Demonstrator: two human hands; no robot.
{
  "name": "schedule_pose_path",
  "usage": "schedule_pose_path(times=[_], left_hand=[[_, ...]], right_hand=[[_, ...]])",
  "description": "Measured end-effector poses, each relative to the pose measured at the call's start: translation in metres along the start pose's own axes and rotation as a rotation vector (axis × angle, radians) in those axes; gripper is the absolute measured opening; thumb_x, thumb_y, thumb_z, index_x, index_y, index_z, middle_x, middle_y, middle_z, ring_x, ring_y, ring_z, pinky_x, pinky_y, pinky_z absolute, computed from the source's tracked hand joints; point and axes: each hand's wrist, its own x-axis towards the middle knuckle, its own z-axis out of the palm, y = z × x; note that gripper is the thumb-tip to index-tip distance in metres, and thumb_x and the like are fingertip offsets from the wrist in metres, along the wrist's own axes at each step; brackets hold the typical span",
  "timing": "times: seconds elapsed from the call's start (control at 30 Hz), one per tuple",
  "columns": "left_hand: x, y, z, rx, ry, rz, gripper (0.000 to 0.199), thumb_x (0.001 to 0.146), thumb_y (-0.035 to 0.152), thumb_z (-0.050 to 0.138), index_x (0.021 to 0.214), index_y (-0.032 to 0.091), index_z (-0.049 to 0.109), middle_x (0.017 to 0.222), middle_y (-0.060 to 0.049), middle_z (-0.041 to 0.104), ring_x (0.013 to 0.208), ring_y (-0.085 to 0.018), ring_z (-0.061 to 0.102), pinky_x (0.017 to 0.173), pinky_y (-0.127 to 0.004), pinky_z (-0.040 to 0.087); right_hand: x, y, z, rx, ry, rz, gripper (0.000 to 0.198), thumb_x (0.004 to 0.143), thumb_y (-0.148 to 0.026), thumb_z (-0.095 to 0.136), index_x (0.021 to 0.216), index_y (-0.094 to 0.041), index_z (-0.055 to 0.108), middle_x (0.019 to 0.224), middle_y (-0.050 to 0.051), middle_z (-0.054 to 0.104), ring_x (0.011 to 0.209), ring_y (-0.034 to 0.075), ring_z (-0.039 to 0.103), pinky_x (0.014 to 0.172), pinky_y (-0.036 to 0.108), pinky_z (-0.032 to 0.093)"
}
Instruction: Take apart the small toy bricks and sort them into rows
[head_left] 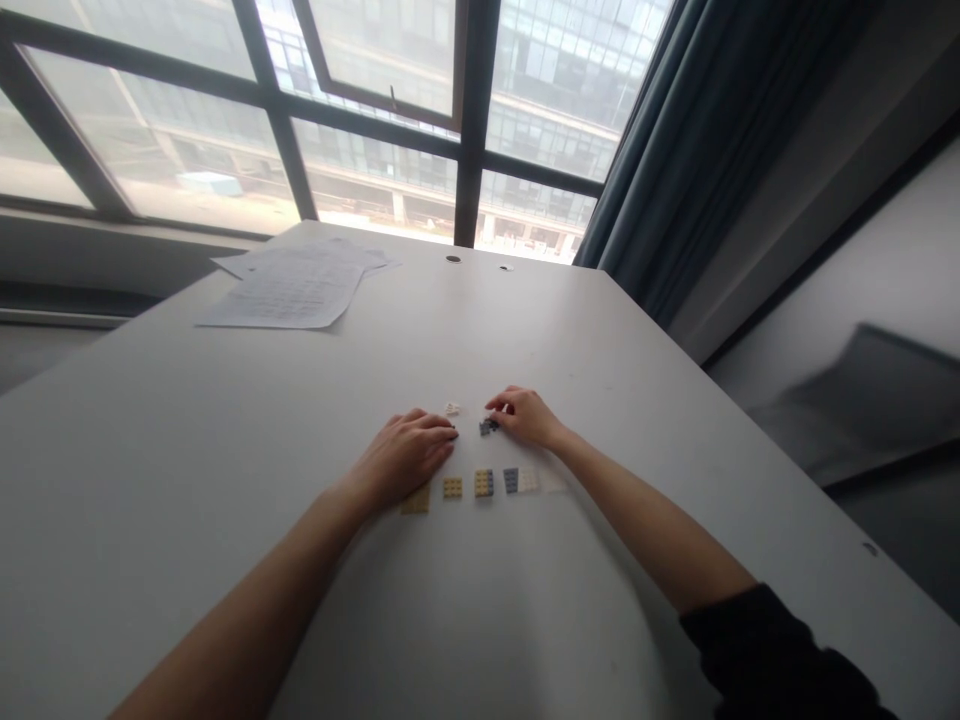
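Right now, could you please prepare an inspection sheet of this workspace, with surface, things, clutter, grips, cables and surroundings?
Surface: white table, smooth-looking.
Things: yellow, blue-gray and white bricks in a row on the near side, the leftmost partly hidden by the left grip; beyond the row, a white piece and dark pieces.
Clutter: papers, overlapping, at the far left.
Grips: left spread low over the table, hold unclear; right grip with fingers at the dark pieces, hold unclear.
Cables: nothing seen.
Surroundings: window ahead, curtain at the right.
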Motion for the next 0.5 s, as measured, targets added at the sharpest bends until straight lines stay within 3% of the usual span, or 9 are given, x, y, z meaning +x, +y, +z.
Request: schedule_pose_path(times=[0.1, 0.23, 0.37, 0.5], left_hand=[[-0.006, -0.004, -0.002, -0.044, 0.019, -0.031, 0.030, 0.090, 0.035, 0.045, 0.105, 0.025, 0.069, 0.112, -0.004, 0.068, 0.103, -0.023, 0.057, 0.091, -0.039, 0.044], [-0.009, -0.009, -0.002, -0.095, 0.038, -0.044, 0.031, 0.090, 0.037, 0.045, 0.103, 0.024, 0.070, 0.111, -0.004, 0.069, 0.103, -0.023, 0.058, 0.092, -0.039, 0.044], [-0.009, -0.014, 0.001, -0.122, 0.074, -0.049, 0.031, 0.090, 0.037, 0.046, 0.100, 0.022, 0.071, 0.108, -0.004, 0.070, 0.101, -0.022, 0.059, 0.092, -0.038, 0.045], [-0.009, -0.017, 0.004, -0.125, 0.091, -0.048, 0.031, 0.090, 0.036, 0.046, 0.099, 0.022, 0.071, 0.107, -0.004, 0.070, 0.100, -0.021, 0.059, 0.092, -0.037, 0.045]], right_hand=[[0.005, -0.001, 0.001, -0.009, -0.002, -0.010, 0.006, 0.079, -0.017, 0.067, 0.081, -0.018, 0.073, 0.082, 0.001, 0.065, 0.065, 0.009, 0.056, 0.070, 0.023, 0.044], [-0.004, 0.002, -0.013, 0.011, 0.063, 0.007, 0.010, 0.083, -0.023, 0.065, 0.087, -0.017, 0.072, 0.084, 0.003, 0.066, 0.067, 0.010, 0.057, 0.069, 0.023, 0.045], [-0.037, 0.017, -0.037, 0.032, 0.090, 0.012, 0.010, 0.083, -0.024, 0.065, 0.086, -0.017, 0.071, 0.082, 0.002, 0.065, 0.063, 0.009, 0.055, 0.066, 0.023, 0.045], [-0.076, 0.032, -0.051, 0.061, 0.012, 0.026, 0.008, 0.081, -0.022, 0.066, 0.082, -0.017, 0.072, 0.081, 0.002, 0.063, 0.062, 0.009, 0.054, 0.063, 0.023, 0.044]])
